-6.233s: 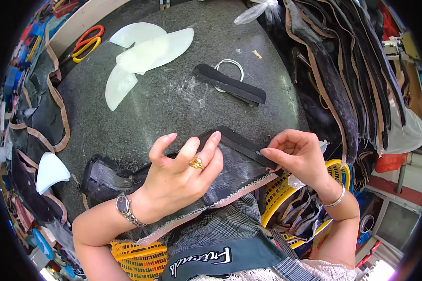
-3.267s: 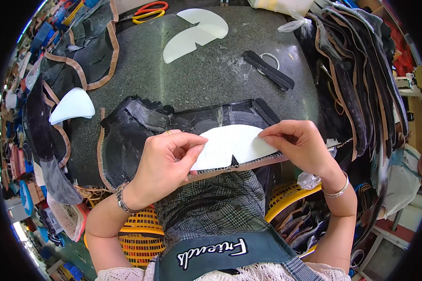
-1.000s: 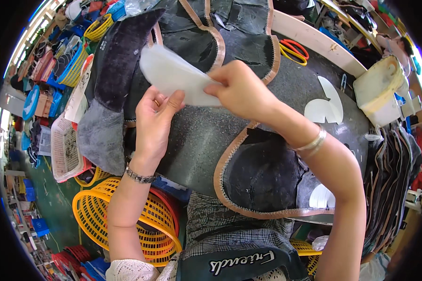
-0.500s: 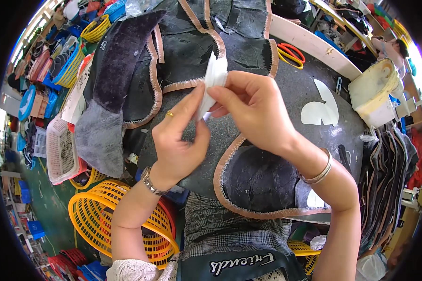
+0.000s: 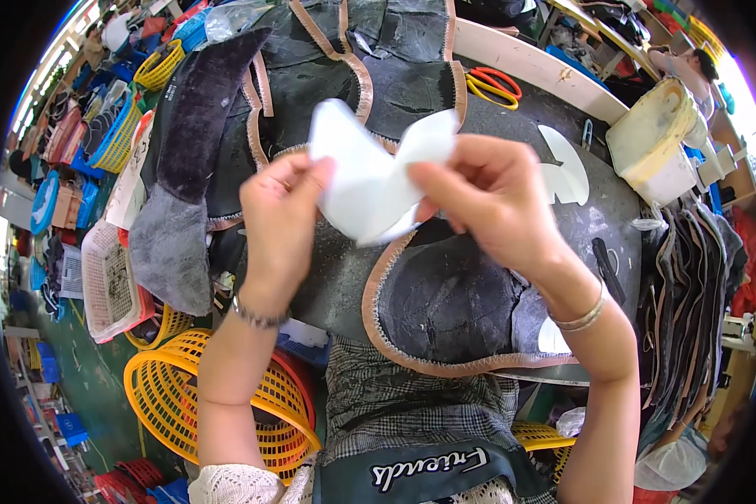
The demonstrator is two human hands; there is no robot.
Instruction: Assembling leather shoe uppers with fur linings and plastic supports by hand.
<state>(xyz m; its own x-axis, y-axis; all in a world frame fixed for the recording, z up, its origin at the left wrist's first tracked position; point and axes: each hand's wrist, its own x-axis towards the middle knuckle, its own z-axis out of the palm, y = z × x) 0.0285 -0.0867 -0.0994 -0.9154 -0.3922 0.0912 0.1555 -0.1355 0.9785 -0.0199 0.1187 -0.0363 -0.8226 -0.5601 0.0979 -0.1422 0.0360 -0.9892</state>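
Thin white cut-out pieces (image 5: pixel 353 185) hang spread between my two hands above the dark worktop, their lower edges overlapping. My left hand (image 5: pixel 279 202) pinches their left edge between thumb and fingers. At the right edge, my right hand (image 5: pixel 497 197) holds them, thumb on top and fingers curled behind. Whether these are separate sheets or one folded sheet I cannot tell. Below the right hand lies a dark panel (image 5: pixel 454 307) with tan zigzag-stitched edging. A similar curved white cut-out (image 5: pixel 567 164) rests on the worktop, partly hidden by the right hand.
More edged dark panels (image 5: pixel 407 97) cover the far worktop, beside a long dark furry piece (image 5: pixel 202 118). Scissors (image 5: pixel 496 88) lie near a pale board (image 5: pixel 538 63). A stained white tub (image 5: pixel 653 147) stands right, above hanging dark pieces (image 5: pixel 689 294). Yellow baskets (image 5: pixel 164 370) sit lower left.
My hands have moved apart, the left one leftward. The white bundle, narrow and edge-on before, is now opened out between them. The view has shifted slightly.
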